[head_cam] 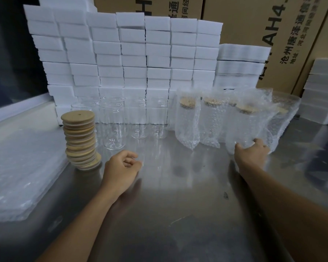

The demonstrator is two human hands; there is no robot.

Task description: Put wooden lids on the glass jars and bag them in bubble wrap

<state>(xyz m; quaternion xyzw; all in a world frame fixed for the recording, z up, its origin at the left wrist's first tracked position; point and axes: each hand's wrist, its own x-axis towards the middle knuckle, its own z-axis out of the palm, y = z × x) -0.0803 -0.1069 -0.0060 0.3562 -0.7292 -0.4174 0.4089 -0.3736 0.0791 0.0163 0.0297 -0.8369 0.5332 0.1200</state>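
Note:
A leaning stack of round wooden lids [80,138] stands on the metal table at the left. Behind and right of it are several bare glass jars [114,127]. Further right stand several lidded jars in bubble-wrap bags [187,121]. My right hand [251,154] grips the base of the nearest bagged jar [247,127], which stands upright on the table. My left hand [124,168] hovers over the table in front of the bare jars, fingers loosely curled and holding nothing.
A pile of flat bubble-wrap bags [21,173] lies at the left edge. White foam blocks [133,53] are stacked like a wall behind the jars, with cardboard boxes [273,35] behind them. More white foam [322,91] sits at the right. The steel table [178,214] reflects light.

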